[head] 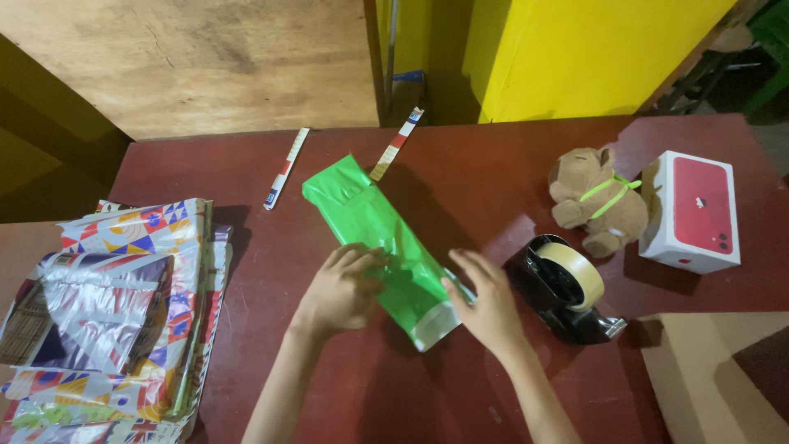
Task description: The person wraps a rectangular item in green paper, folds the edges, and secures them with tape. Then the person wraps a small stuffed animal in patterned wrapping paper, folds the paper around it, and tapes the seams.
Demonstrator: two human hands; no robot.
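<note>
Fingers point(362, 261) of the left hand point(341, 292): spread flat, pressing down on the near half of the green-wrapped parcel point(374, 226). Right hand point(485, 304): fingers loosely extended along the parcel's right edge near its silver-lined near end, touching the wrap; whether they pinch a fold cannot be told. Parcel: lies at the middle of the dark red table point(460, 181), long axis running diagonally from far left to near right, between the two hands, both about equally close. Surroundings: black tape dispenser point(567, 288) just right of the right hand; brown plush toy point(598, 201) with green ribbon and white box with red face point(692, 211) further right; two patterned paper strips point(286, 168) beyond the parcel, one touching its far end; stack of patterned wrapping sheets point(123, 312) well to the left.
</note>
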